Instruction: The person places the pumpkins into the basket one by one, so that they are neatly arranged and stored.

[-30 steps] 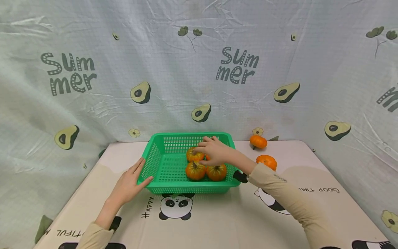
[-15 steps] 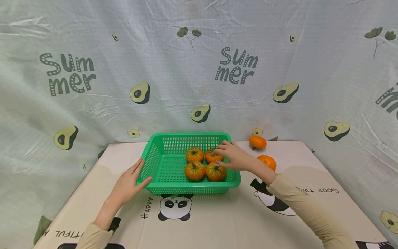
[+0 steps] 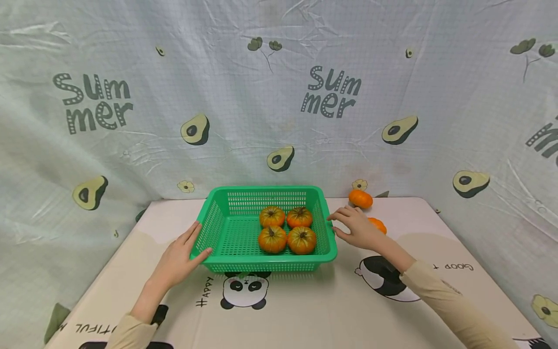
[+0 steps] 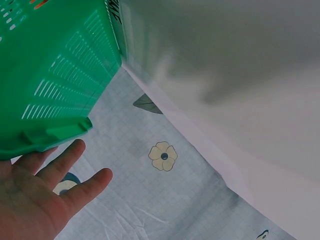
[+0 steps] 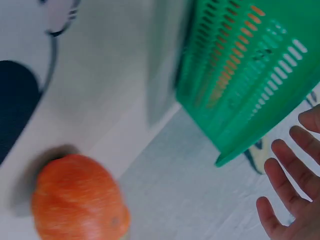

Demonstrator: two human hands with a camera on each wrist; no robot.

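A green plastic basket (image 3: 268,259) stands on the table with several small orange-green pumpkins (image 3: 302,240) grouped in its right half. My left hand (image 3: 176,259) rests against the basket's left rim, fingers extended; the left wrist view shows the fingers (image 4: 67,160) straight at the rim. Just outside the right rim, my right hand (image 3: 359,228) holds nothing, its fingers spread and slightly bent. Behind that hand lies an orange pumpkin (image 3: 378,225), partly hidden by it in the head view. The right wrist view shows an orange pumpkin (image 5: 77,200) on the table.
Another orange pumpkin (image 3: 360,198) lies at the table's back edge, right of the basket. The tabletop (image 3: 296,310) has a cream cover with panda prints. A pale curtain (image 3: 235,97) with avocado prints hangs behind and at the sides.
My right hand has moved right, from above the pumpkins inside the basket to outside its right rim, uncovering the pumpkins. The left hand has stayed at the left rim.
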